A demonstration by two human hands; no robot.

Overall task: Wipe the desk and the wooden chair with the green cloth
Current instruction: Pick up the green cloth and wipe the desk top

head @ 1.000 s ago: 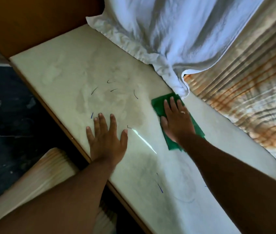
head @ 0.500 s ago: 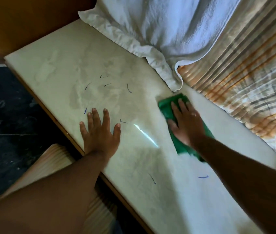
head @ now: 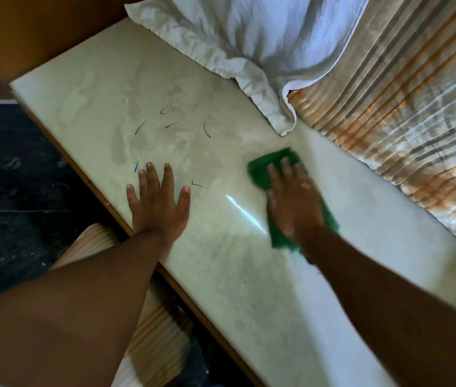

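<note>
Head view: we see our right hand (head: 294, 202) pressed flat, fingers spread, on the cloth (head: 266, 166), pinning it to the desk (head: 221, 275) rather than clenching it. Compared with a second ago, cloth and hand have slid away from the towel (head: 249, 46) corner and along the desk, so the wiping stroke is under way. Our left hand (head: 158, 203) lies open and empty near the front edge, bracing. Pen marks (head: 207, 129) beyond it look untouched, so we judge that patch remains, and the chair (head: 151, 339) below is not yet wiped.
</note>
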